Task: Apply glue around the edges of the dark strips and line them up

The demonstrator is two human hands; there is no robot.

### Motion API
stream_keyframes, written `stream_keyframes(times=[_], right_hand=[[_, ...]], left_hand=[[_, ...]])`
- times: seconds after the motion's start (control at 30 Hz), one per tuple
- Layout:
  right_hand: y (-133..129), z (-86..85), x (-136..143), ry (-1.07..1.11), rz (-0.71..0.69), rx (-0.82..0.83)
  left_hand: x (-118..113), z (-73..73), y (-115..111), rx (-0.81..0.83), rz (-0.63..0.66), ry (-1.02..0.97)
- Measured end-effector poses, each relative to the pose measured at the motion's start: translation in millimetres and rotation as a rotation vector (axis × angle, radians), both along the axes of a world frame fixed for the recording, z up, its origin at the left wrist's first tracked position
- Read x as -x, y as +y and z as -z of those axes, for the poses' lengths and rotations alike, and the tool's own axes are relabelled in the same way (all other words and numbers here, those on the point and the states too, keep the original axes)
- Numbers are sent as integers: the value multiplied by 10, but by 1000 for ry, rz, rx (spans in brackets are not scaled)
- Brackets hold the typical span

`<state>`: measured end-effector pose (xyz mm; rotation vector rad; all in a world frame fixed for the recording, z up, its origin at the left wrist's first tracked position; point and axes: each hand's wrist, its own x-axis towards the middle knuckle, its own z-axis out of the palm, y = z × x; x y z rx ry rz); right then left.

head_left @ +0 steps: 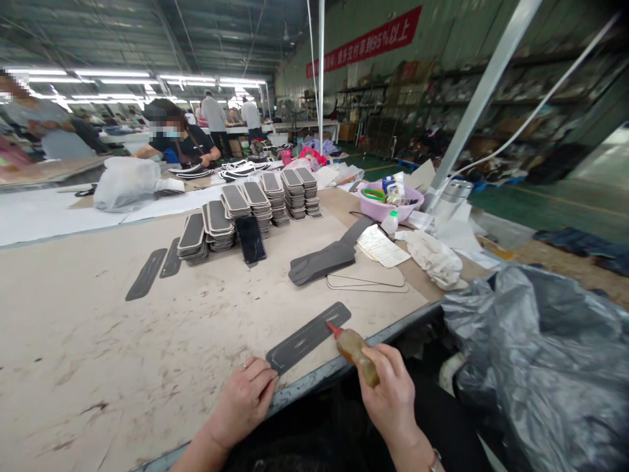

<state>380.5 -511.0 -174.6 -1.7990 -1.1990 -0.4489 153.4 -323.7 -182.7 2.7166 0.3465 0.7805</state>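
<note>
Right hand (392,387) closed firmly around a squeezy amber plastic bottle (358,356) with a red pointed nozzle (334,329), which tips down at the far right end of a long dark-grey strip with rounded corners (305,341); whether it touches, I can't tell from my end. Left hand (247,391) half curled, fingertips at the strip's near left corner; pinching or merely pressing, I can't make out. Strip lies flat on the paper-covered table (206,341), close to its edge. Progress, as I judge it: pale wet-looking streaks run along most of its length, so this piece seems well along. Two similar grey strips, one larger (146,275) and one smaller (170,259), lie off to the left with pale lines on them, likely treated too. Behind, several stacks of grey rounded panels with pale borders (191,231); finished or waiting, I can't say, nor how many pieces are left. Writing: red cloth banner (363,42) on the far wall, white Chinese characters, "95%以上" clear to me at its right end, left end too blurred. Cream written sheet (382,246) has lines too small to read; blue-and-white packet (393,183) in the lilac plastic basin (368,206), brand illegible.
</note>
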Motion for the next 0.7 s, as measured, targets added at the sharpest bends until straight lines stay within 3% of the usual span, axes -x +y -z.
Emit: stream_keyframes(times=[0.17,0.27,0.5,0.7], right_hand=[[33,-59,340,181,-312,22],[31,-85,333,208,-366,16],[-42,-83,-186,57,89,-80],[110,-75,-286,29,175,-73]], left_hand=[[7,9,-5,21,-3,27],[6,17,-8,31,-14,52],[7,13,0,32,0,54],[-4,11,8,4,2,15]])
